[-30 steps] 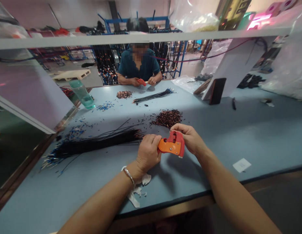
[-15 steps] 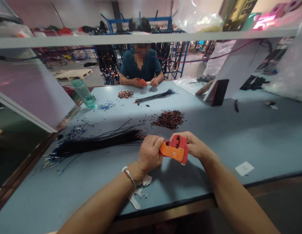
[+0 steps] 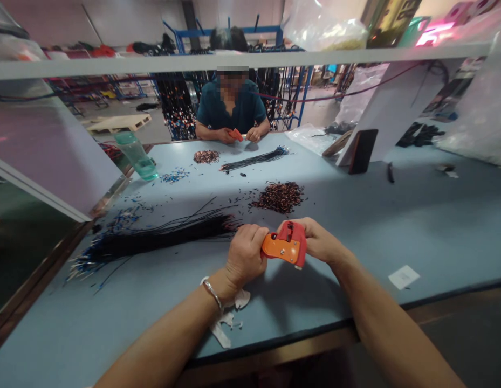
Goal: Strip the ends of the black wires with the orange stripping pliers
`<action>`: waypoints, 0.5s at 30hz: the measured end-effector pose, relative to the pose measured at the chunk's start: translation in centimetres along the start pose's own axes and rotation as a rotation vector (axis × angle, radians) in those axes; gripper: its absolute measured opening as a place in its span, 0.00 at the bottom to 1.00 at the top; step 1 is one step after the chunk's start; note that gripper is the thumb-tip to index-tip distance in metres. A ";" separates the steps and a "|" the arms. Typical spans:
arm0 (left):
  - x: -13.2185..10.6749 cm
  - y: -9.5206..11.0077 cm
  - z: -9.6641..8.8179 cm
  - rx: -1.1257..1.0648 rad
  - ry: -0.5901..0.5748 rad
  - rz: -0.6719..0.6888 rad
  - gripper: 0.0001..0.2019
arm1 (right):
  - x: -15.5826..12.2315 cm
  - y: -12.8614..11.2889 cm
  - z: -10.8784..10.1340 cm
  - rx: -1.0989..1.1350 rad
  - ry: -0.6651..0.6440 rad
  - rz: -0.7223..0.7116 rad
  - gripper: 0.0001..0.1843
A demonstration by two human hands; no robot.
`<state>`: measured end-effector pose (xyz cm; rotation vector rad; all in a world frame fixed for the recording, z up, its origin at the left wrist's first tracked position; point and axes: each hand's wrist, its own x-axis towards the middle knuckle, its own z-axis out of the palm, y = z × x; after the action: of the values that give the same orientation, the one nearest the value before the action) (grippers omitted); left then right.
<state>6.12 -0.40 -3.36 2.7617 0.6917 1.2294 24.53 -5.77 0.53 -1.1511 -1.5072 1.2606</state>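
Note:
My left hand [image 3: 247,252] is wrapped around the handles of an orange and red wire stripper [image 3: 281,250], held just over the table near its front edge. My right hand [image 3: 317,240] is closed behind the tool's red head; the fingertips are hidden, so what they pinch does not show. Left of my hands lies a thick bundle of black wires [image 3: 161,235], blue and white at the far left end and coppery at the end by my left hand. Beyond the tool is a pile of short dark and coppery offcuts [image 3: 279,197].
Across the table a person [image 3: 231,110] holds an orange tool, with a smaller wire bundle [image 3: 254,159] in front. A green bottle [image 3: 136,156], a leaning phone [image 3: 363,151], a paper slip [image 3: 404,277] and torn white scraps [image 3: 221,334] lie about. A shelf [image 3: 153,66] spans overhead.
The whole view has shifted slightly, and the wire stripper sits a little further left in it, turned slightly. Both hands keep their places on either side of the tool.

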 end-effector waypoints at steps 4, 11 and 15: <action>0.0 -0.1 0.1 0.017 -0.013 -0.013 0.06 | 0.1 0.4 0.1 0.002 0.012 0.020 0.04; -0.4 -0.2 0.2 0.005 -0.039 -0.058 0.03 | 0.1 0.5 0.1 -0.017 0.015 0.014 0.06; -0.5 -0.2 0.1 0.004 -0.059 -0.088 0.01 | 0.1 0.5 0.3 0.001 0.012 -0.001 0.06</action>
<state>5.87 -0.42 -3.80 2.7256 0.8022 1.1268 24.31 -5.66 0.03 -1.1555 -1.4981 1.2521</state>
